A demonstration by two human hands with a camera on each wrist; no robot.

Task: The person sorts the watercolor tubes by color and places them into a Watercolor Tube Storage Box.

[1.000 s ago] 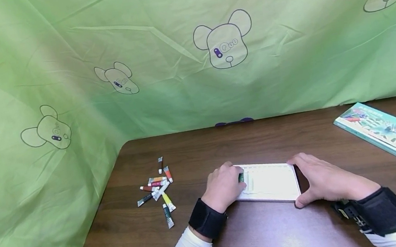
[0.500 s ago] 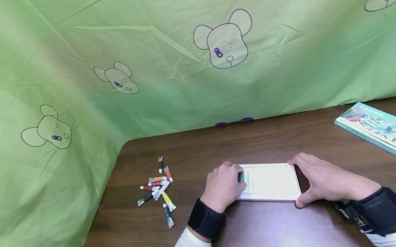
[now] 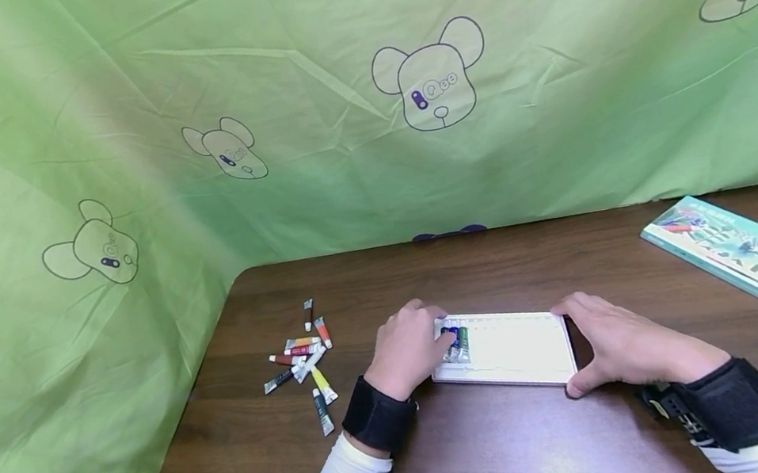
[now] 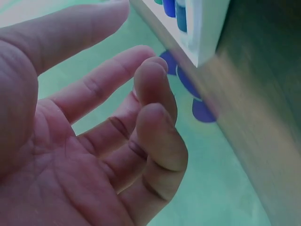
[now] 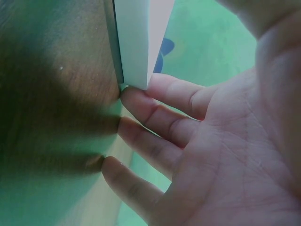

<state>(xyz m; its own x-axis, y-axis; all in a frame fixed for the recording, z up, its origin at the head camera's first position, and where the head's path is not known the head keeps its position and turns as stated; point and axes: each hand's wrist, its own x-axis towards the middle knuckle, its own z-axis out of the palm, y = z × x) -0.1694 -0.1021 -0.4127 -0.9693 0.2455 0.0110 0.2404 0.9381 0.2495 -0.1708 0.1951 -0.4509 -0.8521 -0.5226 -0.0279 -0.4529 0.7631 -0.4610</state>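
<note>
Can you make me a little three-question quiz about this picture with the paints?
1. True or false: the right hand rests against the right end of the white tray.
2. Which side of the tray is the loose pile of tubes on? A) left B) right C) behind it
3. Fill in: the left hand is at the tray's ___ end, by a blue tube and a green tube.

Key: 1 true; 2 A; 3 left.

Head view overlooks table (image 3: pixel 522 449) (wrist views close, sharing tray (image 3: pixel 509 347)).
</note>
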